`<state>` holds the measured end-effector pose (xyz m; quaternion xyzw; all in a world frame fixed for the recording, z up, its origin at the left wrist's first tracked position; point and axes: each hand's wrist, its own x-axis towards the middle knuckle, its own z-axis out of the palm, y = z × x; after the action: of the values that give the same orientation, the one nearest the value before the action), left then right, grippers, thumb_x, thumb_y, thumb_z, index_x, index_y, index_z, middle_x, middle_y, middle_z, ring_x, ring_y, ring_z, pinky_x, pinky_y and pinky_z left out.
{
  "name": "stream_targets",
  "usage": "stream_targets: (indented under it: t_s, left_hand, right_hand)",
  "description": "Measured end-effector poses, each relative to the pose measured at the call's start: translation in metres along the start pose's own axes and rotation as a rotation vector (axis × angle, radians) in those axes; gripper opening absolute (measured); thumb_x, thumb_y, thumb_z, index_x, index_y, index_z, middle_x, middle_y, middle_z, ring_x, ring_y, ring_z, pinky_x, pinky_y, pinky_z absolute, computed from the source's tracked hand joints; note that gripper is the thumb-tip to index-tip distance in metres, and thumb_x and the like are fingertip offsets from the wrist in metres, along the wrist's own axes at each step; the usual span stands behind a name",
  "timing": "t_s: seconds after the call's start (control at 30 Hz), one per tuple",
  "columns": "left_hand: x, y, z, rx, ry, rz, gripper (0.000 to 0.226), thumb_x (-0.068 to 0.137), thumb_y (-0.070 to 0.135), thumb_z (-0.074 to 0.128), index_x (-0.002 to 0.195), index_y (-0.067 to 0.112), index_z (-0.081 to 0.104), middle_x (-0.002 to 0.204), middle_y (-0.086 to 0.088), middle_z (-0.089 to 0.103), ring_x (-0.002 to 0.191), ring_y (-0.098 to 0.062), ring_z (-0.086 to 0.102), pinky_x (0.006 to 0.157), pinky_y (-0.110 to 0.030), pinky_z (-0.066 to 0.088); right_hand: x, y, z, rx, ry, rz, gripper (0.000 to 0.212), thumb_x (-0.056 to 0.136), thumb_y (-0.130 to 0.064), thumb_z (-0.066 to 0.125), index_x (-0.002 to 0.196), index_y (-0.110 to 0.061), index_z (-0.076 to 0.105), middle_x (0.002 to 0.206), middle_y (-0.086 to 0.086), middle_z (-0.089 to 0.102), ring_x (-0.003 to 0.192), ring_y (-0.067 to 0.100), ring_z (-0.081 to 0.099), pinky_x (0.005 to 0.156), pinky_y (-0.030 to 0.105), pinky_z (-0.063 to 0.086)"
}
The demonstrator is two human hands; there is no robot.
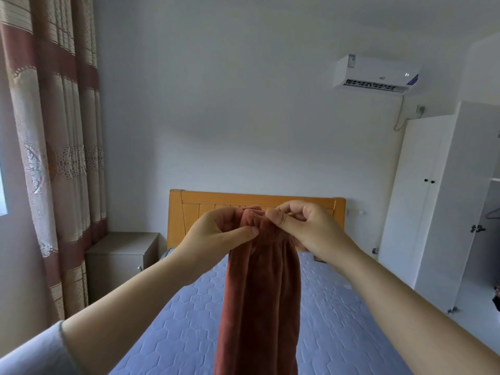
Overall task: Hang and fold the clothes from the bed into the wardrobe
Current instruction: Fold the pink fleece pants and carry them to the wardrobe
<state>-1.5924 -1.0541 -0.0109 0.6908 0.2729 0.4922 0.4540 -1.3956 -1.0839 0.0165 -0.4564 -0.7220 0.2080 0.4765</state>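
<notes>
Rust-red fleece garment (261, 288) hangs straight down from my grip, long axis vertical, above the bed (332, 315). Left hand (216, 234) and right hand (305, 228) pinch its gathered top edge side by side. Wardrobe (438, 212) stands to my right, nearer the right hand.

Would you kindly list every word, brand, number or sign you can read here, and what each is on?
No text here is legible.
Air conditioner: label at its top left corner, too blurred to read.
Air conditioner: small logo at mid front, too small to read.
Air conditioner: blue sticker at its right end, too blurred to read.
Rust-red garment: no tag or print shows.
</notes>
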Motion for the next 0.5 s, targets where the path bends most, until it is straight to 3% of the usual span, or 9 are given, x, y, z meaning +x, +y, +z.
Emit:
stream_targets:
  t_s: [0.07,0.2,0.27,0.37,0.43,0.5]
  left_hand:
    - [-0.001,0.002,-0.004,0.018,-0.049,0.025,0.024,0.088,0.01,0.067,0.11,0.018,0.071,0.102,-0.003,0.075,0.093,-0.012,0.07,0.076,-0.018,0.053]
    - [-0.001,0.007,-0.014,0.051,-0.089,0.061,0.028,0.083,0.019,0.059,0.107,0.023,0.071,0.107,-0.003,0.073,0.101,-0.016,0.068,0.083,-0.026,0.054]
    - [0.003,0.009,-0.02,0.035,-0.054,0.066,0.027,0.082,0.019,0.056,0.104,0.022,0.072,0.107,-0.007,0.073,0.103,-0.022,0.067,0.09,-0.034,0.053]
    - [0.007,0.012,-0.028,0.032,-0.016,0.067,0.027,0.08,0.018,0.055,0.101,0.02,0.073,0.105,-0.006,0.073,0.1,-0.02,0.067,0.091,-0.033,0.053]
    - [0.009,0.013,-0.033,0.081,0.003,0.058,0.027,0.079,0.02,0.056,0.102,0.016,0.071,0.101,-0.004,0.073,0.094,-0.016,0.067,0.089,-0.034,0.052]
    - [0.01,0.014,-0.036,0.151,0.017,0.048,0.028,0.077,0.021,0.057,0.101,0.013,0.068,0.093,-0.002,0.071,0.086,-0.014,0.063,0.086,-0.035,0.05]
  right_hand:
    - [0.003,0.001,-0.01,-0.166,-0.034,-0.12,0.048,0.069,-0.073,0.064,0.079,-0.028,0.074,0.057,-0.002,0.05,0.053,0.007,0.043,0.055,0.024,0.036]
    - [0.005,-0.004,-0.028,-0.251,-0.269,-0.089,0.038,0.063,-0.065,0.075,0.081,-0.031,0.075,0.099,-0.014,0.064,0.096,0.001,0.061,0.091,0.025,0.045]
    - [0.004,-0.003,-0.03,-0.265,-0.364,-0.075,0.03,0.065,-0.055,0.081,0.082,-0.03,0.075,0.093,-0.009,0.07,0.093,0.008,0.066,0.085,0.026,0.051]
    - [-0.001,-0.002,-0.029,-0.291,-0.446,-0.06,0.015,0.069,-0.044,0.084,0.077,-0.036,0.073,0.075,-0.015,0.07,0.071,0.0,0.065,0.065,0.011,0.046]
    - [0.0,-0.002,-0.033,-0.425,-0.398,-0.104,0.016,0.071,-0.045,0.082,0.068,-0.046,0.066,0.068,-0.021,0.064,0.063,-0.005,0.059,0.057,0.011,0.042]
    - [0.005,-0.005,-0.04,-0.655,-0.268,-0.172,0.02,0.068,-0.058,0.077,0.064,-0.052,0.059,0.076,-0.016,0.059,0.074,-0.001,0.056,0.063,0.019,0.043]
